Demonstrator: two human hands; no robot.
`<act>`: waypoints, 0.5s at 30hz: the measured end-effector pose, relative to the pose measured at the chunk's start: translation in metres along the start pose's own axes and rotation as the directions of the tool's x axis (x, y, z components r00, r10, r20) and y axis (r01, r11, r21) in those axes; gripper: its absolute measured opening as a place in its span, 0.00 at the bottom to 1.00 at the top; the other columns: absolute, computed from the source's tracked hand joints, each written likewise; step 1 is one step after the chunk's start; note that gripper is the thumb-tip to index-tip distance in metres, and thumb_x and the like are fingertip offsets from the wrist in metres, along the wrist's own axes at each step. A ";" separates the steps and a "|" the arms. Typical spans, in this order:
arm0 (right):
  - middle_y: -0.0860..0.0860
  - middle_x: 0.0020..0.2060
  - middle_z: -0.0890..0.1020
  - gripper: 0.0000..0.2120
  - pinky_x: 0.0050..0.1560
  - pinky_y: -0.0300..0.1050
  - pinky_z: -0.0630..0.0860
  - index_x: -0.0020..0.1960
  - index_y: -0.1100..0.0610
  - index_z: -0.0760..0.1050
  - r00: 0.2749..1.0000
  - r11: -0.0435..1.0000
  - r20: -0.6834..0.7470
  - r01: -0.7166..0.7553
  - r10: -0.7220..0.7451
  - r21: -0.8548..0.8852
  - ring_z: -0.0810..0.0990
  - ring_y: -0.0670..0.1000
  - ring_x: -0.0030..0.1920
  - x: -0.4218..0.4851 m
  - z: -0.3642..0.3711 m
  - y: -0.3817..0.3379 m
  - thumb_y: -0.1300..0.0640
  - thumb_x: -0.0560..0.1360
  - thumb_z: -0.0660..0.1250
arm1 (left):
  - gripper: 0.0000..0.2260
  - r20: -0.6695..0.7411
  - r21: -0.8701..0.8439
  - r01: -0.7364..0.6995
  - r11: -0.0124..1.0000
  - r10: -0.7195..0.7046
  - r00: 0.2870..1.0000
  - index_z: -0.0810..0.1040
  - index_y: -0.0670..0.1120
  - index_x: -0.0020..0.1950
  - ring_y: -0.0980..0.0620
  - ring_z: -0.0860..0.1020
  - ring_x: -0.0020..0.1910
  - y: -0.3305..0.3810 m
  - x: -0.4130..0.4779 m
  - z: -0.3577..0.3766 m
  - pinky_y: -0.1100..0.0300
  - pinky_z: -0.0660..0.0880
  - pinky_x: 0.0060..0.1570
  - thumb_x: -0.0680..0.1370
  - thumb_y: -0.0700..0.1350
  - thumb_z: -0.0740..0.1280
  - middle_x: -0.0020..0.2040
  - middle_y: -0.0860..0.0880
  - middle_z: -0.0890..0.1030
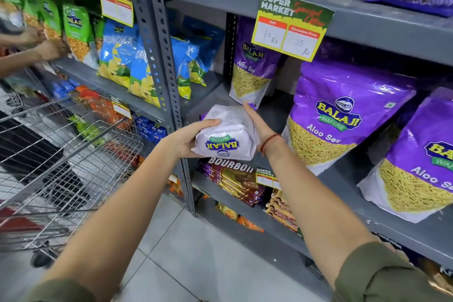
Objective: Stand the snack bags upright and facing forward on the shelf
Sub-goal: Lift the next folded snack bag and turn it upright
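A purple Aloo Sev snack bag (226,135) is held between both my hands just in front of the grey shelf (348,193). It is tipped flat with its logo upside down toward me. My left hand (188,138) grips its left side and my right hand (259,124) presses its right side. Behind it one purple Aloo Sev bag (253,64) stands upright at the back of the shelf. Two more Aloo Sev bags (338,115) (421,167) stand upright, facing forward, on the right.
A wire shopping trolley (61,159) stands at my left. Another person's hands (46,44) touch green bags on the neighbouring shelf. Blue chip bags (122,54) lean there. A yellow price sign (291,24) hangs from the shelf above. Biscuit packs (235,181) fill the shelf below.
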State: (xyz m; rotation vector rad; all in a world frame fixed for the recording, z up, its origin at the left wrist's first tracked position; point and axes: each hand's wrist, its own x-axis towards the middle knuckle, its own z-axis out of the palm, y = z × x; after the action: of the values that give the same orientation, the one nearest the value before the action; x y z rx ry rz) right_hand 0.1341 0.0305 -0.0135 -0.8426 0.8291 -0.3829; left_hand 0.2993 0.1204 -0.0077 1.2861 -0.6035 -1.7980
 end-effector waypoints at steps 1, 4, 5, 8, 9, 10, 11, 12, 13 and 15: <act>0.61 0.55 0.82 0.30 0.61 0.55 0.73 0.61 0.58 0.77 1.000 1.000 0.025 0.018 -0.019 0.023 0.80 0.60 0.57 0.001 0.000 0.001 0.34 0.74 0.58 | 0.20 0.012 0.025 -0.014 1.000 0.014 1.000 0.78 0.44 0.57 0.47 0.84 0.44 -0.004 -0.003 -0.002 0.54 0.82 0.41 0.68 0.52 0.73 0.48 0.44 0.85; 0.62 0.64 0.76 0.32 0.68 0.58 0.70 0.67 0.59 0.72 0.996 0.997 0.043 0.075 -0.076 0.035 0.75 0.61 0.65 0.005 0.000 0.008 0.41 0.71 0.68 | 0.31 0.054 0.088 -0.043 0.995 0.038 0.998 0.80 0.46 0.54 0.49 0.84 0.46 -0.017 -0.009 -0.009 0.55 0.82 0.41 0.54 0.54 0.81 0.49 0.46 0.86; 0.62 0.64 0.76 0.31 0.67 0.58 0.70 0.67 0.60 0.73 0.994 0.994 0.029 0.104 -0.104 0.027 0.76 0.61 0.64 0.007 -0.003 0.010 0.43 0.70 0.70 | 0.34 0.083 0.111 -0.062 0.992 0.053 0.995 0.80 0.47 0.54 0.50 0.84 0.47 -0.020 -0.010 -0.012 0.56 0.81 0.41 0.52 0.54 0.82 0.49 0.47 0.86; 0.56 0.52 0.84 0.21 0.55 0.51 0.80 0.58 0.59 0.77 0.966 0.966 0.028 0.258 -0.258 -0.006 0.83 0.56 0.53 0.004 -0.005 0.011 0.48 0.71 0.71 | 0.34 0.176 0.162 -0.165 0.973 0.136 0.975 0.76 0.47 0.58 0.50 0.84 0.49 -0.024 -0.010 -0.015 0.58 0.81 0.43 0.55 0.50 0.82 0.51 0.49 0.85; 0.53 0.47 0.85 0.18 0.51 0.48 0.82 0.55 0.58 0.78 0.949 0.949 0.034 0.315 -0.314 -0.018 0.84 0.53 0.49 0.003 -0.007 0.009 0.48 0.69 0.72 | 0.33 0.177 0.177 -0.213 0.961 0.182 0.967 0.74 0.47 0.61 0.50 0.83 0.51 -0.024 -0.008 -0.015 0.58 0.80 0.44 0.59 0.47 0.81 0.52 0.49 0.85; 0.52 0.45 0.86 0.20 0.49 0.47 0.82 0.53 0.57 0.78 0.925 0.925 0.032 0.378 -0.377 -0.033 0.84 0.51 0.47 0.003 -0.008 0.007 0.47 0.66 0.73 | 0.31 0.165 0.189 -0.273 0.943 0.244 0.956 0.71 0.47 0.63 0.49 0.82 0.54 -0.024 -0.006 -0.013 0.58 0.80 0.46 0.63 0.43 0.79 0.54 0.50 0.84; 0.51 0.45 0.86 0.21 0.50 0.48 0.82 0.53 0.56 0.78 0.901 0.899 0.029 0.434 -0.433 -0.054 0.84 0.51 0.47 0.003 -0.010 0.004 0.47 0.64 0.75 | 0.29 0.138 0.203 -0.335 0.920 0.312 0.940 0.69 0.47 0.65 0.49 0.81 0.55 -0.022 -0.004 -0.013 0.57 0.80 0.47 0.67 0.40 0.76 0.55 0.50 0.84; 0.51 0.45 0.86 0.21 0.51 0.50 0.81 0.53 0.55 0.79 0.879 0.876 0.021 0.477 -0.477 -0.074 0.84 0.51 0.47 0.003 -0.010 -0.001 0.49 0.64 0.77 | 0.28 0.109 0.217 -0.391 0.894 0.376 0.920 0.69 0.47 0.66 0.48 0.81 0.56 -0.018 0.000 -0.010 0.57 0.80 0.48 0.68 0.39 0.74 0.56 0.50 0.83; 0.50 0.45 0.86 0.18 0.53 0.51 0.80 0.53 0.54 0.79 0.857 0.852 0.009 0.513 -0.515 -0.104 0.84 0.51 0.47 0.002 -0.010 -0.007 0.51 0.65 0.76 | 0.28 0.079 0.241 -0.434 0.868 0.428 0.900 0.69 0.48 0.65 0.48 0.81 0.57 -0.014 0.003 -0.008 0.57 0.80 0.48 0.68 0.39 0.74 0.57 0.49 0.83; 0.48 0.42 0.86 0.14 0.55 0.51 0.79 0.50 0.54 0.80 0.820 0.810 -0.033 0.557 -0.571 -0.181 0.84 0.51 0.46 0.001 -0.011 -0.019 0.53 0.65 0.74 | 0.27 0.018 0.291 -0.494 0.819 0.511 0.859 0.72 0.51 0.60 0.49 0.81 0.55 -0.003 0.008 -0.002 0.59 0.79 0.47 0.65 0.42 0.78 0.55 0.50 0.82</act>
State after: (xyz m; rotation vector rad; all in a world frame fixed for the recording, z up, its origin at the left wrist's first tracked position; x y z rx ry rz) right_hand 0.1264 0.0129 -0.0030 -1.2378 0.6799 -0.8948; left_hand 0.2990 0.1155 -0.0153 1.2144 -1.0905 -1.2553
